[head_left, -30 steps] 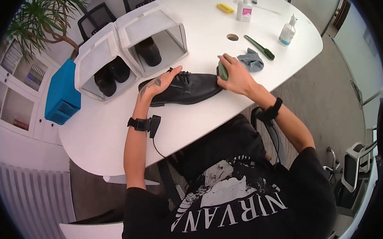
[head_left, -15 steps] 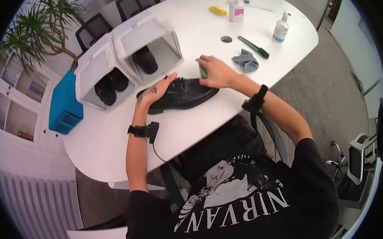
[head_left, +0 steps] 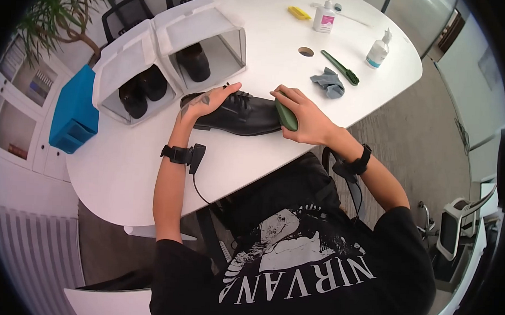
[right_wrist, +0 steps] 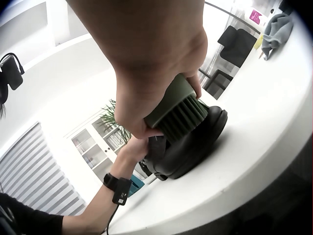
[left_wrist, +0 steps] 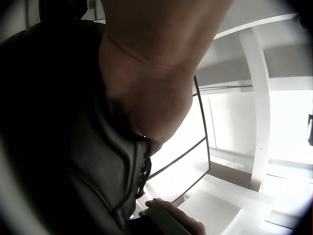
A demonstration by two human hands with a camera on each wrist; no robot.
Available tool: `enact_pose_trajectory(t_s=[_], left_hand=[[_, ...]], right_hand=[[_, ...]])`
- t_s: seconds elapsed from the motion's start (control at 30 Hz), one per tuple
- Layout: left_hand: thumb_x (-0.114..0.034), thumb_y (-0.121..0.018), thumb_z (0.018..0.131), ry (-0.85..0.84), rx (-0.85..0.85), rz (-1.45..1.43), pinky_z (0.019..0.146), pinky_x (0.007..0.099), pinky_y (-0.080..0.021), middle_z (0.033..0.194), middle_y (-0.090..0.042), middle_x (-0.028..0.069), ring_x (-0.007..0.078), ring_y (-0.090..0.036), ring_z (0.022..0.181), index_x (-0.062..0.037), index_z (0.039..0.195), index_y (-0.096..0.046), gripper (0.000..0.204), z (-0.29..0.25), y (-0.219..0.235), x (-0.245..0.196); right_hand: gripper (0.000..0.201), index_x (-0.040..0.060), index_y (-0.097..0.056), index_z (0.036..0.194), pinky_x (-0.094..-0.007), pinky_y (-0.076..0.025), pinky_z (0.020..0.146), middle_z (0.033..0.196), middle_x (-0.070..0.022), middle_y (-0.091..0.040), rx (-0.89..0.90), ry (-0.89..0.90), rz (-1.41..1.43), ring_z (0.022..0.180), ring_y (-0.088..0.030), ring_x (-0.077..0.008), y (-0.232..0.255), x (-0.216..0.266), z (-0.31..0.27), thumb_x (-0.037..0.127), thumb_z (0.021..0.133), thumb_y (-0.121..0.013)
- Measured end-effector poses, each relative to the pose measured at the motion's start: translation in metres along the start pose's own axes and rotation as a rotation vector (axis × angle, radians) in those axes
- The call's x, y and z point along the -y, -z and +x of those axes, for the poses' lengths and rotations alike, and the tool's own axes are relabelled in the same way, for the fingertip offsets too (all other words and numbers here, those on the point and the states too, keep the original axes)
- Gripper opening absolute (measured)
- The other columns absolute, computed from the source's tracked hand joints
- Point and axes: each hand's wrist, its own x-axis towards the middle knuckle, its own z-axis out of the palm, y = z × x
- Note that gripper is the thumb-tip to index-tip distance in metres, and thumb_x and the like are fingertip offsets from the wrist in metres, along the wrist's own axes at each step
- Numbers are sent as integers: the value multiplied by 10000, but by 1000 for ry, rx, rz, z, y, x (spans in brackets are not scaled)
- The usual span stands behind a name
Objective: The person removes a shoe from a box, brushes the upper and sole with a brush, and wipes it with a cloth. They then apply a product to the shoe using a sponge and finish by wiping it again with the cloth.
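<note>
A black lace-up leather shoe (head_left: 248, 118) lies on the white table with its toe to the right. My left hand (head_left: 205, 103) holds it at the heel end, over the opening; in the left wrist view that hand's fingers are hidden by the shoe (left_wrist: 98, 159). Gripped by my right hand (head_left: 309, 119) is a green shoe brush (head_left: 287, 115), set at the toe. The right wrist view shows the brush's dark green bristles (right_wrist: 181, 120) down against the upper.
Two clear-fronted shoe boxes (head_left: 199, 20) holding dark shoes stand behind, beside a blue organiser (head_left: 74, 113). A grey cloth (head_left: 329, 83), a long green brush (head_left: 340, 68), two pump bottles (head_left: 378, 50) and a yellow item (head_left: 299, 13) lie beyond my right hand.
My right hand and the brush moved left from the toe toward the laces, then back right onto the toe. The left hand stays on the shoe.
</note>
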Motion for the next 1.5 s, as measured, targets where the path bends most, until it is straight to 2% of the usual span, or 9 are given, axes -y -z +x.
enact_pose_trajectory(t_s=[0.1, 0.2, 0.33, 0.6, 0.77, 1.0, 1.13, 1.23, 1.5], left_hand=[[-571, -509, 1120, 45, 44, 0, 989, 270, -455, 1096, -681, -4, 111, -573, 1022, 21, 1102, -695, 621, -4, 3, -9], [-590, -559, 1093, -128, -62, -24, 764, 340, -444, 772, -489, 25, 154, -447, 772, 9, 879, -545, 636, 11, -2, 20], [-540, -549, 1111, -202, -102, 27, 835, 338, -501, 850, -643, 58, 173, -578, 830, 16, 1008, -685, 582, -1, -2, 6], [-549, -541, 1113, -224, -78, -75, 753, 349, -449, 757, -542, 29, 156, -489, 749, 39, 964, -639, 614, 15, -6, 29], [-439, -499, 1157, -105, -20, 94, 995, 297, -474, 1138, -704, 10, 129, -602, 1054, 61, 1195, -657, 526, 6, 0, 17], [-512, -505, 1140, -16, -45, -12, 976, 312, -471, 1094, -702, 26, 127, -581, 1022, 63, 1121, -650, 594, 7, -2, 17], [-573, -484, 1127, -263, -158, 0, 708, 352, -426, 719, -471, 57, 173, -434, 712, 26, 858, -549, 660, 1, -8, 20], [-562, -512, 1123, -29, -107, 92, 910, 314, -459, 916, -572, 26, 132, -504, 911, 40, 996, -579, 619, -10, 0, -9], [-573, -476, 1132, -37, -78, 71, 923, 308, -449, 954, -588, 46, 165, -503, 938, 61, 1034, -566, 648, 7, -3, 18]], right_hand=[[835, -60, -502, 1506, -465, -448, 1203, 1543, -260, -491, -74, 6, -73, 1395, -508, -426, -11, -6, 18, 200, 757, -762], [835, -85, -515, 1487, -464, -463, 1180, 1516, -270, -515, -65, -59, -32, 1355, -528, -439, -33, -22, 63, 262, 766, -756], [849, -60, -503, 1523, -453, -428, 1215, 1544, -278, -517, -43, -180, 96, 1386, -518, -446, -46, -9, 91, 240, 769, -754], [857, -96, -458, 1520, -482, -424, 1210, 1536, -304, -455, -161, -63, 97, 1405, -465, -469, -59, 22, 26, 208, 777, -757], [852, -104, -448, 1513, -500, -429, 1199, 1519, -305, -453, -319, -102, 32, 1390, -455, -483, -78, 8, 68, 183, 773, -757], [884, -111, -428, 1516, -513, -418, 1201, 1539, -331, -403, -259, -70, 67, 1393, -432, -495, -78, 30, 33, 193, 758, -768], [898, -114, -405, 1521, -523, -413, 1207, 1543, -335, -387, -296, -45, 1, 1413, -409, -508, -84, 22, 39, 184, 757, -772], [893, -107, -399, 1524, -521, -417, 1206, 1531, -335, -397, -342, -126, 29, 1412, -407, -517, -81, 9, 65, 182, 767, -772], [866, -103, -427, 1510, -520, -416, 1209, 1524, -327, -409, -219, -81, 98, 1422, -417, -495, -71, 25, 34, 179, 764, -764]])
